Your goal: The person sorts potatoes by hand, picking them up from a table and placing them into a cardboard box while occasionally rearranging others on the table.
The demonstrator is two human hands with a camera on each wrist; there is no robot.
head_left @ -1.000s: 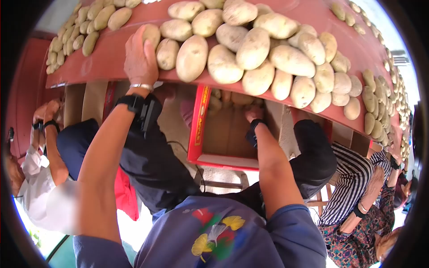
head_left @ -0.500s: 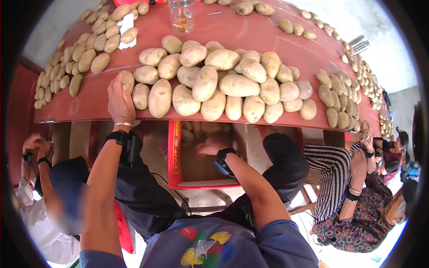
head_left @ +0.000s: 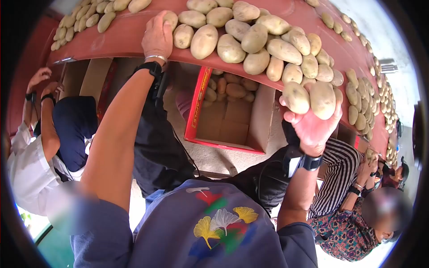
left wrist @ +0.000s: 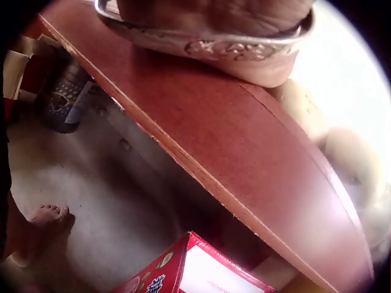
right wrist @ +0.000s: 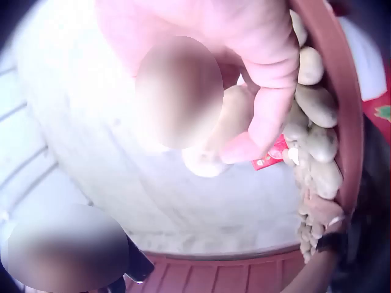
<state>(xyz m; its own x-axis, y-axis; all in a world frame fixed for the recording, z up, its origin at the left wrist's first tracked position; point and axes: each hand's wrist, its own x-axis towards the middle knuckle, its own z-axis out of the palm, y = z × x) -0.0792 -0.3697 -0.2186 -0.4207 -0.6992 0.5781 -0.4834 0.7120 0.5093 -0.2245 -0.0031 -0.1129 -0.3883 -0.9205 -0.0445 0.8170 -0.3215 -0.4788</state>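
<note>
My right hand [head_left: 315, 127] is raised at the table's front edge with its palm up, gripping two potatoes. One potato [head_left: 296, 98] sits on the thumb side and the other potato [head_left: 322, 100] beside it. In the right wrist view the fingers [right wrist: 269, 116] curl round a potato [right wrist: 232, 116]. My left hand [head_left: 157, 39] rests on the red tabletop, its fingers against the end potato [head_left: 170, 20] of a heap of pale potatoes [head_left: 254, 38]. Below the edge stands an open cardboard box [head_left: 228, 123] with several potatoes [head_left: 234, 89] at its far end.
More potato heaps lie on the red table [head_left: 120, 44], at the far left [head_left: 80, 22] and on the right [head_left: 362, 105]. People sit close by on both sides: a white sleeve [head_left: 27, 169] at left, striped trousers [head_left: 335, 178] at right. Another carton [head_left: 96, 80] stands under the table.
My right hand has come up out of the box, moved right and now holds two potatoes at the table edge. The left hand stays by the end potato. The head view has shifted.
</note>
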